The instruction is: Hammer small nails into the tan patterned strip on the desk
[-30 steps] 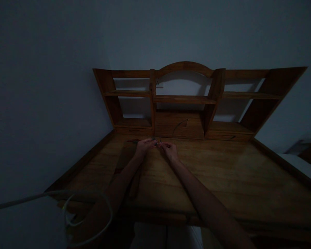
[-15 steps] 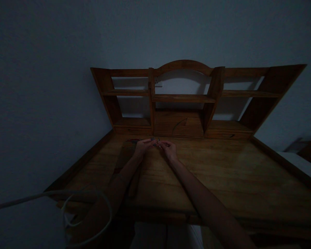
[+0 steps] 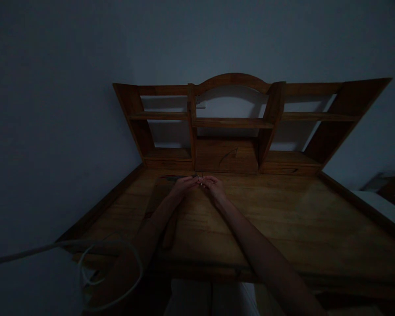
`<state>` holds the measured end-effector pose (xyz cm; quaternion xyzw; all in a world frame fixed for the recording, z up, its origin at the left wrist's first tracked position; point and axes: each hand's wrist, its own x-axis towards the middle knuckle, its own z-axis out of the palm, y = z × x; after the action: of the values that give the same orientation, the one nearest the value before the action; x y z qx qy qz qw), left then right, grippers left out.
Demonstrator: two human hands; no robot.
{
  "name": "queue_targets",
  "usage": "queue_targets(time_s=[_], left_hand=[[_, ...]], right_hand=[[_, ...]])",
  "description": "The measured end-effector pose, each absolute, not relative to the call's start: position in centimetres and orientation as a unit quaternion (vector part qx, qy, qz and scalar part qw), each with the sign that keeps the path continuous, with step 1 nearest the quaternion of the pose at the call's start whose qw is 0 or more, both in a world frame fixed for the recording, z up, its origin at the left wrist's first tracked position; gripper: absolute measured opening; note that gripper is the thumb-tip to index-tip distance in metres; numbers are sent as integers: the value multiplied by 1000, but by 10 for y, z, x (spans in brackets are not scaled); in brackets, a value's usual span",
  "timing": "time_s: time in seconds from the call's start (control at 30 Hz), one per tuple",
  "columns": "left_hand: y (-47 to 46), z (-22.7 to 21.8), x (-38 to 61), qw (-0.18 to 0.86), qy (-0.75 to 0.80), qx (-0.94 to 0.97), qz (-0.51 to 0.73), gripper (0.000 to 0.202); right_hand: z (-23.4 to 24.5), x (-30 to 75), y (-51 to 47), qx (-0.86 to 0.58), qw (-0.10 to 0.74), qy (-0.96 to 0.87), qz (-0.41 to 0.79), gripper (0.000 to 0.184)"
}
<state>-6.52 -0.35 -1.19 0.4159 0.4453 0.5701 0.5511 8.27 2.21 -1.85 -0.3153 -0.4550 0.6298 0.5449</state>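
Observation:
The scene is very dim. My left hand (image 3: 181, 186) and my right hand (image 3: 213, 187) meet over the far middle of a wooden desk (image 3: 283, 219), fingertips pinched together. Between the fingertips sits a tiny shiny object (image 3: 200, 180), too small and dark to name. Both hands hover close to the desk surface, just in front of the hutch's central panel (image 3: 226, 154). A dark flat shape (image 3: 158, 197) lies on the desk under my left forearm.
A wooden hutch with bare shelves (image 3: 232, 123) stands at the back of the desk against a pale wall. A white cable (image 3: 85, 263) loops at the lower left. A white surface and a dark wooden piece (image 3: 391, 188) show at the right edge.
My hands have stayed pinched together and drifted slightly away from me; the view has tilted a little.

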Motion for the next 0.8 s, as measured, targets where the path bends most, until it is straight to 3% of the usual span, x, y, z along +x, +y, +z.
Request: queue_targets(time_s=[0.37,0.8], left_hand=[[0,-17,-63,552,410,418,594,27],[-5,-11,-60,515,441,375,633,34]], right_hand=[[-21,85,22,-318,539,-467,625,38],[-29,82,25,-347,567,-566,487,28]])
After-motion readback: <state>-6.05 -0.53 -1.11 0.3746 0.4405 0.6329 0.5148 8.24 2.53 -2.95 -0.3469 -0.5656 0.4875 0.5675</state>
